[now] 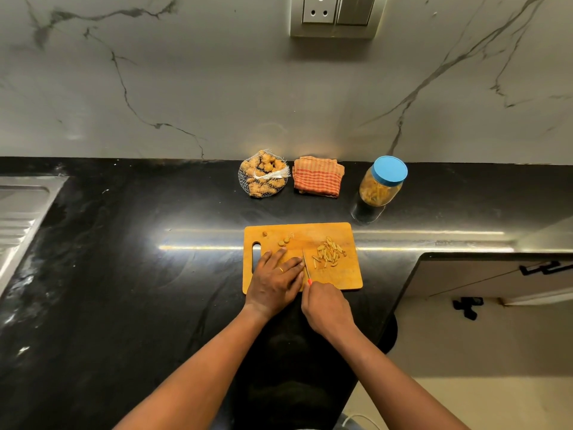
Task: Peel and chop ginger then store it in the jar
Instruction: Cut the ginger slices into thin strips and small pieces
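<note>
A wooden cutting board [341, 274] is set on the black tabletop [139, 243] near its front edge. The left hand [274, 282] is laid flat on the board with fingers stretched and pressed together; whatever is under them is hidden. The knife [305, 263] is gripped by its red handle in the right hand [327, 308], with the blade set just beside the left fingertips. Chopped ginger strips [329, 252] are heaped on the board's right half, and small pieces [283, 242] lie near its far left. Along the back edge are lined a net bag of ginger [263, 175], a folded cloth [317, 176] and the jar [380, 189], which is closed with a blue lid [389, 170].
</note>
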Tool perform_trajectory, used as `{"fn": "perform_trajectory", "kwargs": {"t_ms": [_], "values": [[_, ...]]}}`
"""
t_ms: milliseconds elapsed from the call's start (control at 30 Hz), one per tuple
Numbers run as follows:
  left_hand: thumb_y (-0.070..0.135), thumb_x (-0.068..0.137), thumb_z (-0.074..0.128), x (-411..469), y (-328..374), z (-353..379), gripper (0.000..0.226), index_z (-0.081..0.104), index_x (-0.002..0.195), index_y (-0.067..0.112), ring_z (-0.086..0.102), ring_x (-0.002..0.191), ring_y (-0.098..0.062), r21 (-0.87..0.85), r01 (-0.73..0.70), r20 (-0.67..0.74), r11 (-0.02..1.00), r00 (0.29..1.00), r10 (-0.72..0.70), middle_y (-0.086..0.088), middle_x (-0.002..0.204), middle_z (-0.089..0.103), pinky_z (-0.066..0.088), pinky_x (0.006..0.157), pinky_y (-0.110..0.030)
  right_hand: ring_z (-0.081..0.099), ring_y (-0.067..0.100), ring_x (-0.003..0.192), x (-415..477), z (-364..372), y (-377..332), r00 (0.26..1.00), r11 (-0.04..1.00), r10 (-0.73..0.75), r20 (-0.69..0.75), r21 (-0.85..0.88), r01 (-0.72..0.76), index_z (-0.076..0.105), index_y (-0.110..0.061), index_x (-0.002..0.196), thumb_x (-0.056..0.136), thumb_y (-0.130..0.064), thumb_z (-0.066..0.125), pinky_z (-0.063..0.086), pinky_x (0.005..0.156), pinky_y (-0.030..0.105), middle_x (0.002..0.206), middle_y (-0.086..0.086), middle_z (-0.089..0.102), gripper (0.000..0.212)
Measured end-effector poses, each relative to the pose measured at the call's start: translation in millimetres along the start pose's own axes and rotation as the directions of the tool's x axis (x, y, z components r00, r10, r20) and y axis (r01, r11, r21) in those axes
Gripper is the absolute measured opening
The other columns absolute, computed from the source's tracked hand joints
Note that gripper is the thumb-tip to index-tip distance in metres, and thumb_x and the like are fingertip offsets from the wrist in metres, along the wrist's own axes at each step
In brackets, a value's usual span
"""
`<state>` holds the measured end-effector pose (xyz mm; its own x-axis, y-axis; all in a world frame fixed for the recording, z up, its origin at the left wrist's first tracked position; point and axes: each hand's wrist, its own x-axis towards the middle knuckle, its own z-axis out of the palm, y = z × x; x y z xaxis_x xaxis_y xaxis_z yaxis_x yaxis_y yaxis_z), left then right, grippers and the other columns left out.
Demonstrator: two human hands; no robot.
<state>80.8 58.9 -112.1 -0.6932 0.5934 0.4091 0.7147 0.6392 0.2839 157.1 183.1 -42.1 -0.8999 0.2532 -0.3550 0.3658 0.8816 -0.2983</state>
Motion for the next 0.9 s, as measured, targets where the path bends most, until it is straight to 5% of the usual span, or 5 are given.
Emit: {"fn": "perform_trajectory", "kwargs": {"t_ms": [367,900], "values": [[0.034,0.096,0.054,0,0,0,0.027,0.073,0.109,0.019,0.055,0.124,-0.028,0.009,-0.001,0.015,1.000,1.000,0.001,0.004,0.119,0.069,0.042,0.102,-0.047,0.065,0.028,0.096,-6,-5,2,1.000,0.994,-0.021,0.009,-0.111,0.022,0.062,-0.011,0.108,0.106,-0.031,0.030,0.051,0.074,0.038,0.105,0.011,0.066,0.038],[0.031,0.093,0.058,0,1,-1,0.023,0.074,0.104,0.019,0.056,0.122,-0.029,0.004,-0.010,-0.020,1.000,1.000,0.010,0.003,0.116,0.070,0.043,0.100,-0.048,0.065,0.025,0.086,-7,-8,18,0.997,0.999,0.041,-0.071,-0.020,-0.042,0.064,-0.013,0.099,0.106,-0.039,0.028,0.048,0.068,0.036,0.094,0.007,0.068,0.044]]}}
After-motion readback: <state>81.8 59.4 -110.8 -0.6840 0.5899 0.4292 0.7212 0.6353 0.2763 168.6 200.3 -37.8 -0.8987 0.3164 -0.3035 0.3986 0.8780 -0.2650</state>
